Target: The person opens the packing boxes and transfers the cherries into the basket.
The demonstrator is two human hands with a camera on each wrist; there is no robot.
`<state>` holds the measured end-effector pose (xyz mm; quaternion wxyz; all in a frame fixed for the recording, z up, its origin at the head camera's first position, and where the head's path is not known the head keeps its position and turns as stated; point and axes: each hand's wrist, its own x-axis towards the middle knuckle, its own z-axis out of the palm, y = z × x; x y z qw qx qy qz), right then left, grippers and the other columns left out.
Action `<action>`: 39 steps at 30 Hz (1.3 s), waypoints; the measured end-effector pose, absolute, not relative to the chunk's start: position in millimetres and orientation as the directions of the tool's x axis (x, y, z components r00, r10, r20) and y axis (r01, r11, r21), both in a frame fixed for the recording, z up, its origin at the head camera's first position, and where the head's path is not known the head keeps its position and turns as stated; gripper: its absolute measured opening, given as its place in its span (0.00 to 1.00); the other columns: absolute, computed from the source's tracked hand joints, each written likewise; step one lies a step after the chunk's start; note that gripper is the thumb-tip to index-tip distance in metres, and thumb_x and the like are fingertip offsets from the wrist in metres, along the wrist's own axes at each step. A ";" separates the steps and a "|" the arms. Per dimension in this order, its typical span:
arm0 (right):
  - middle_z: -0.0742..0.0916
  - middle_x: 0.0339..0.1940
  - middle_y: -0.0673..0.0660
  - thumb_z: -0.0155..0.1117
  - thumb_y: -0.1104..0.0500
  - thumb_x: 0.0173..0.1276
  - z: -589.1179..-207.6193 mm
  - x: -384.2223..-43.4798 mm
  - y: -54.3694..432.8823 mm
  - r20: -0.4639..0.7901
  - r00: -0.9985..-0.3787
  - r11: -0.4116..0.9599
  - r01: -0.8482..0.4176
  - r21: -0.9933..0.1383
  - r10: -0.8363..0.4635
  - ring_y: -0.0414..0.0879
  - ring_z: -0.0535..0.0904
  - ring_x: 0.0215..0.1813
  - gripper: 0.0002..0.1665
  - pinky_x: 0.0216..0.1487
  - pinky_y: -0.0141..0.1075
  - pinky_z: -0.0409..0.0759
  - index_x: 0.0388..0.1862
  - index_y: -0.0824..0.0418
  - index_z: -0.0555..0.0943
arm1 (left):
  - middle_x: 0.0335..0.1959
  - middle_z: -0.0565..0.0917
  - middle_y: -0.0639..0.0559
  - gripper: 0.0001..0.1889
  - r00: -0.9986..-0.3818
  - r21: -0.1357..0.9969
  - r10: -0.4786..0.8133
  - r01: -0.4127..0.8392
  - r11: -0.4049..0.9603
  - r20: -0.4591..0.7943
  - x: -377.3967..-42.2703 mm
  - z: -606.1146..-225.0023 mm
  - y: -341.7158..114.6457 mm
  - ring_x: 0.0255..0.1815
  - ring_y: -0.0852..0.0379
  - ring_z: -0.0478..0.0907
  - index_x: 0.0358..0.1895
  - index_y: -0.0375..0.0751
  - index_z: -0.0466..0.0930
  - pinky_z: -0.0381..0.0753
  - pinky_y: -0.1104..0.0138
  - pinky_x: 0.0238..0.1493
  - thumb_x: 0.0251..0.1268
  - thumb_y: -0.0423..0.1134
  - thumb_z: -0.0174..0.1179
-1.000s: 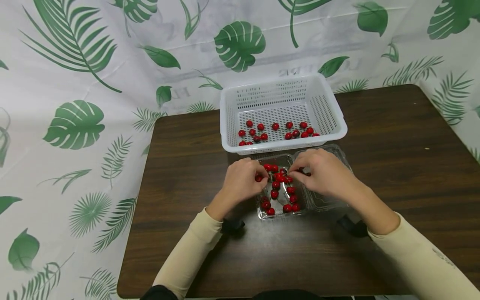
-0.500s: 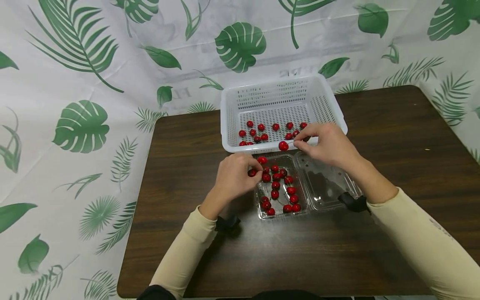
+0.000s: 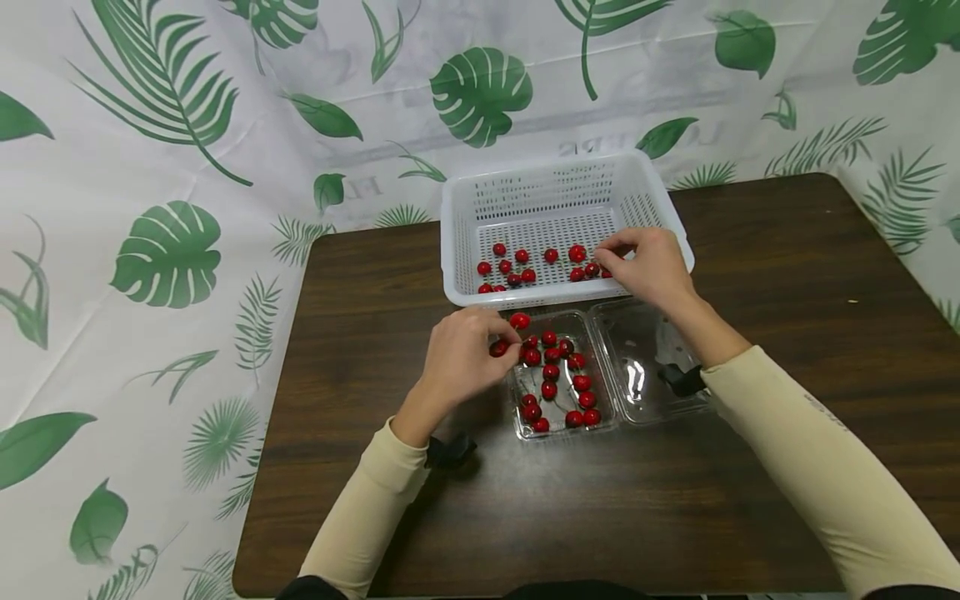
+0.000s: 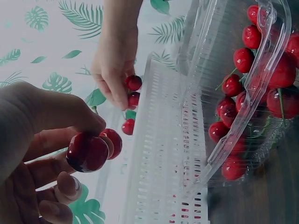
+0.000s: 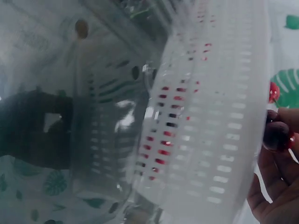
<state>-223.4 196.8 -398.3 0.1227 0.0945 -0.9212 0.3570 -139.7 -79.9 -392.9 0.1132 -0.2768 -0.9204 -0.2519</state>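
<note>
In the head view my left hand (image 3: 468, 354) pinches cherries at the left edge of a clear plastic clamshell box (image 3: 566, 434). One red cherry (image 3: 519, 321) sticks up past its fingertips. The left wrist view shows a dark cherry (image 4: 88, 152) and another behind it at the thumb and fingers. My right hand (image 3: 648, 260) is over the right part of a white perforated basket (image 3: 540, 295), holding cherries by the fingertips. A red cherry (image 3: 577, 252) shows just left of them; the right wrist view shows a dark cherry (image 5: 277, 136) against the fingers.
Several cherries (image 3: 551, 372) with stems lie in the box base. Its clear lid (image 3: 645, 400) lies open to the right. Inside the basket are several more cherries (image 3: 513, 278). A leaf-print curtain (image 3: 375, 125) hangs behind the dark wooden table (image 3: 780, 275).
My right hand has moved from the box up and over the basket, carrying cherries. My left hand has shifted slightly left, with cherries still in its fingers.
</note>
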 end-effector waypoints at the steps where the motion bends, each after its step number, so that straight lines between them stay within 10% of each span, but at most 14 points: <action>1: 0.88 0.35 0.62 0.68 0.59 0.65 -400.0 -224.8 197.6 0.286 -0.955 0.728 -0.251 -0.638 -0.079 0.53 0.81 0.37 0.10 0.36 0.44 0.72 0.37 0.66 0.87 | 0.22 0.77 0.64 0.04 -0.822 0.402 0.452 0.566 0.720 0.347 -139.6 -392.8 -80.1 0.23 0.64 0.66 0.23 0.53 0.86 0.66 0.67 0.20 0.54 0.40 0.68; 23: 0.88 0.40 0.61 0.68 0.59 0.65 -410.8 -210.8 195.1 0.308 -0.936 0.773 -0.321 -0.547 -0.170 0.50 0.75 0.27 0.09 0.28 0.42 0.68 0.41 0.63 0.88 | 0.27 0.85 0.58 0.03 -0.846 0.477 0.343 0.518 0.710 0.409 -166.1 -382.7 -95.8 0.23 0.61 0.71 0.27 0.48 0.89 0.70 0.64 0.24 0.56 0.39 0.67; 39: 0.88 0.44 0.59 0.69 0.63 0.63 -414.1 -199.0 200.8 0.424 -0.888 0.734 -0.406 -0.544 -0.177 0.56 0.82 0.44 0.08 0.41 0.48 0.73 0.40 0.63 0.88 | 0.24 0.84 0.60 0.06 -0.891 0.428 0.311 0.435 0.792 0.330 -223.0 -390.9 -87.0 0.19 0.59 0.70 0.30 0.49 0.88 0.68 0.64 0.19 0.60 0.41 0.63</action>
